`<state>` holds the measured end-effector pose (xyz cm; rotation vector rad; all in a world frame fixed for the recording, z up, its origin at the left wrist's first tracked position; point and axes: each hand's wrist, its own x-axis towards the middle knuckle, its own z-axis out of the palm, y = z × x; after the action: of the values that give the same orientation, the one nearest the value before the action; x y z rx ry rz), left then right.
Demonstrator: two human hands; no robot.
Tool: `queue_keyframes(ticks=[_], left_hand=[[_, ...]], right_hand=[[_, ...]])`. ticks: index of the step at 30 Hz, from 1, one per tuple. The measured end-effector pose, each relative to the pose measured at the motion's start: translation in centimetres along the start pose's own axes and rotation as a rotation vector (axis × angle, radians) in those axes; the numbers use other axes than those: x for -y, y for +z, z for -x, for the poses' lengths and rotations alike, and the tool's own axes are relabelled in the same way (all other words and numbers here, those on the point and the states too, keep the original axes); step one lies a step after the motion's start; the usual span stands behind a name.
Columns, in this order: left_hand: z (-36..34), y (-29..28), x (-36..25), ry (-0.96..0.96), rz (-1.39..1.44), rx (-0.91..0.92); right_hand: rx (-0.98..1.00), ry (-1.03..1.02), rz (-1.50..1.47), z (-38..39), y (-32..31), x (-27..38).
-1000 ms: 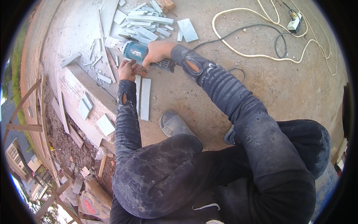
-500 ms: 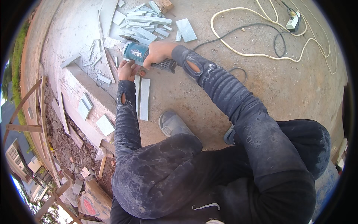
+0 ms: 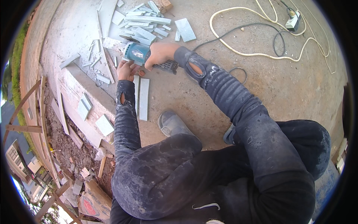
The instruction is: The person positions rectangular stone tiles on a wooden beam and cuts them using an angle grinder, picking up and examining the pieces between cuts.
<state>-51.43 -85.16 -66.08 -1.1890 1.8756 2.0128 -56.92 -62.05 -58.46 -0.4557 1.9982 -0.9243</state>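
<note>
A teal power cutter (image 3: 137, 53) with a round disc lies tilted low over the ground. My right hand (image 3: 163, 55) is wrapped round its body, near the black rear end. Close against the tool's near side, my left hand (image 3: 127, 70) has its fingers bent and drawn together; what they grip is hidden by the cutter. A pale stone piece (image 3: 110, 43) shows just left of the tool's head. Two long pale stone strips (image 3: 144, 100) lie by my left wrist. Past the disc is a heap of cut stone strips (image 3: 143, 19).
A square stone tile (image 3: 185, 30) lies beyond my right hand. A dark cord and a cream cable (image 3: 238, 52) loop toward a socket block (image 3: 293, 21) at the far right. To the left, a concrete ledge (image 3: 90, 87) drops to soil with rubble and boards.
The cutter and both hands have barely shifted. My right hand and wrist sit slightly farther right; the grip on the cutter is the same.
</note>
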Motion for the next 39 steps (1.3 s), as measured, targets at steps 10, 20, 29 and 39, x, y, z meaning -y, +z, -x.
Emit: queue_keyframes(ticks=[10, 20, 29, 39], left_hand=[[0.1, 0.1, 0.0, 0.030, 0.016, -0.018], [-0.2, 0.0, 0.1, 0.019, 0.015, -0.024], [0.0, 0.1, -0.1, -0.017, 0.006, -0.009], [0.3, 0.3, -0.4, -0.010, -0.020, -0.013]], right_hand=[[-0.008, 0.004, 0.034, 0.1, 0.1, -0.1], [-0.018, 0.013, -0.014, -0.3, 0.6, -0.6], [-0.023, -0.032, -0.010, -0.3, 0.9, -1.4], [-0.011, -0.019, 0.000, 0.4, 0.7, -1.3]])
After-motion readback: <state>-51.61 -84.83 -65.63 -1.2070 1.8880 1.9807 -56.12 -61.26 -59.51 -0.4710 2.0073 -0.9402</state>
